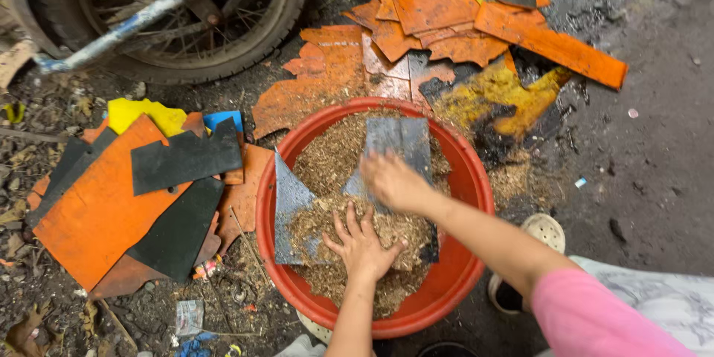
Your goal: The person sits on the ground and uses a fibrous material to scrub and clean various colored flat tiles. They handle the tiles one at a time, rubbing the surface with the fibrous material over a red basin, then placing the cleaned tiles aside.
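A red plastic basin sits on the ground, filled with brown sawdust. A dark grey sheet piece lies in the basin, partly covered with sawdust. My left hand presses flat on the sawdust heap on that sheet, fingers spread. My right hand, blurred, rests over the sawdust beside a second dark sheet lying toward the basin's far side. Neither hand visibly grips anything.
Orange and black sheet scraps are piled left of the basin, and more orange and yellow scraps lie beyond it. A bicycle wheel stands at the top left. A white shoe is at the right, on dirty ground.
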